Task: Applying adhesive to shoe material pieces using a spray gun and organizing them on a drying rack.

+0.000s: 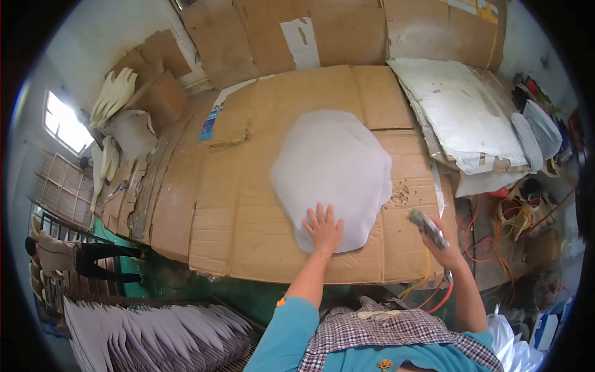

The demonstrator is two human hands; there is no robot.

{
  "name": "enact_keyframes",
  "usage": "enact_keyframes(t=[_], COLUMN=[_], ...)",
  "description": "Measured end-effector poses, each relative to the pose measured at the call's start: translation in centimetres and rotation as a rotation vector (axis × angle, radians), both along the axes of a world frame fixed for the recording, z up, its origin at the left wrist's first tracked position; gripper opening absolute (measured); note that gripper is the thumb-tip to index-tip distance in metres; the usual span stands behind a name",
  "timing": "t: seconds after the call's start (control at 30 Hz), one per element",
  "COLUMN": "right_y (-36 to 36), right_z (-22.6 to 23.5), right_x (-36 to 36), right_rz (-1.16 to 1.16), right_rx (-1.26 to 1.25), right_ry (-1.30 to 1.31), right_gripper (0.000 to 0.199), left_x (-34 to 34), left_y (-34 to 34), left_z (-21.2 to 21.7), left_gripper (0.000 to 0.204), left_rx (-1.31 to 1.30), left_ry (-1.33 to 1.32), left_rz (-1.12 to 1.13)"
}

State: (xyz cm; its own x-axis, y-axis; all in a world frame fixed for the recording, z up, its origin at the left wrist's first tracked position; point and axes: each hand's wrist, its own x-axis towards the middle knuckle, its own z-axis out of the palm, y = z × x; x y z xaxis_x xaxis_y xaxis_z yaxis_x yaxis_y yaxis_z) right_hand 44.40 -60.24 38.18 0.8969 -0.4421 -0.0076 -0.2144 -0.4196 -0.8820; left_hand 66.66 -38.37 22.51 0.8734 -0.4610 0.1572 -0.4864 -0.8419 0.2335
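Observation:
A pale grey-lilac rounded sheet pile (331, 167) with wavy edges lies on the cardboard-covered table (229, 204). My left hand (323, 230) rests flat on its near edge, fingers spread. To the right, my right hand (441, 242) is wrapped round a metal spray gun (427, 227), held above the table's near right part and apart from the sheets. A red hose (441, 301) runs down from the gun's lower end. The fingers' exact position on the trigger cannot be made out.
At the lower left stands a rack of many pale sheets (155, 335). Far right, a white-topped cardboard stack (458, 111) lies beside tangled hoses (517, 214). Pale gloves (113, 93) stand at the far left. Another person (74, 255) bends near shelving on the left.

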Motion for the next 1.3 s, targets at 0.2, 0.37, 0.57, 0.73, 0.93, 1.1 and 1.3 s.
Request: enact_keyframes(t=[0.2, 0.37, 0.57, 0.73, 0.93, 1.1, 1.3], right_y=[7.8, 10.3, 9.7, 10.0, 11.3, 12.2, 12.3], right_z=[10.4, 11.1, 11.3, 12.5, 12.3, 12.3, 12.6], right_x=[-4.4, -4.2, -3.5, -6.8, -9.0, -8.3, -12.1], right_rz=[0.2, 0.111, -0.089, -0.095, 0.006, -0.204, -0.047], right_rx=[0.463, 0.421, 0.238, 0.221, 0.243, 0.348, 0.231], right_ry=[0.03, -0.068, -0.257, -0.119, -0.087, -0.268, -0.094], right_gripper=[0.051, 0.052, 0.051, 0.048, 0.05, 0.05, 0.052], left_x=[1.6, -0.1, -4.9, -8.8, -15.1, -15.3, -10.7], left_y=[0.0, 6.7, 21.1, 32.4, 37.8, 35.1, 31.5], left_z=[1.8, 0.3, -2.8, -10.9, -15.5, -13.7, -11.1], left_gripper=[0.06, 0.061, 0.028, 0.016, 0.016, 0.02, 0.022], left_rx=[-0.024, -0.221, -0.581, -0.814, -0.497, -0.56, -0.67], left_ry=[0.1, 0.241, 0.196, 0.566, 1.226, 1.263, 1.152], left_rz=[-0.017, 0.162, 0.312, 0.763, 1.284, 1.171, 0.979])
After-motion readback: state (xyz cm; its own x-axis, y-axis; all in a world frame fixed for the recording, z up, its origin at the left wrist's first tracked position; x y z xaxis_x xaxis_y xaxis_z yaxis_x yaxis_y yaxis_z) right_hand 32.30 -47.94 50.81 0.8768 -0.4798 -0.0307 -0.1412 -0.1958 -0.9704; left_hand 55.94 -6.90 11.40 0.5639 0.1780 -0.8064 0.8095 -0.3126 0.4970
